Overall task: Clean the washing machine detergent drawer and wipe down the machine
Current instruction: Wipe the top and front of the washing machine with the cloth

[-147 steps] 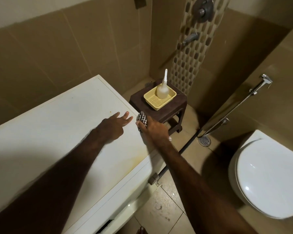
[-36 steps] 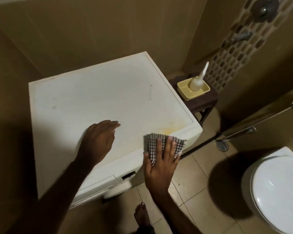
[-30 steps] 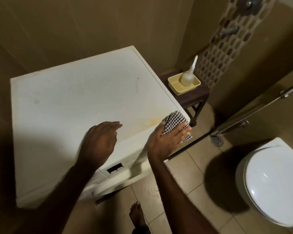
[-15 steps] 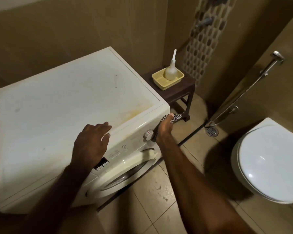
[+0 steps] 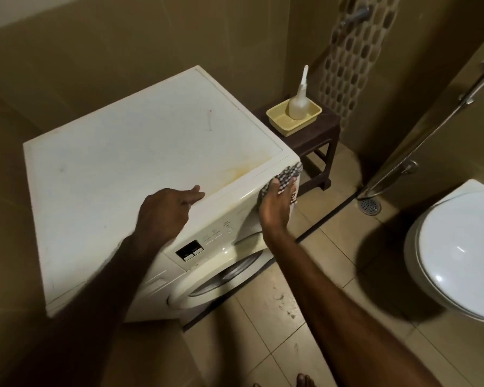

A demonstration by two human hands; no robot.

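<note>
A white front-loading washing machine (image 5: pixel 123 169) stands against the tiled wall, with a yellowish stain near its front right top corner. My left hand (image 5: pixel 168 210) rests flat on the top's front edge, fingers relaxed. My right hand (image 5: pixel 274 205) presses a black-and-white checked cloth (image 5: pixel 289 175) against the upper right of the machine's front panel, beside the controls (image 5: pixel 215 233). The round door (image 5: pixel 224 277) sits below. The detergent drawer is hidden under my left forearm.
A dark stool (image 5: pixel 316 135) right of the machine carries a yellow tray (image 5: pixel 280 124) with a white nozzle bottle (image 5: pixel 299 104). A toilet (image 5: pixel 458 252) stands at right, a floor drain (image 5: pixel 370 206) and spray hose (image 5: pixel 430 129) behind it. My toes (image 5: pixel 305 381) show on the tiled floor.
My right hand carried the cloth from the top's front right corner down onto the front panel's right end. The left hand stayed on the top edge. The view shifted back.
</note>
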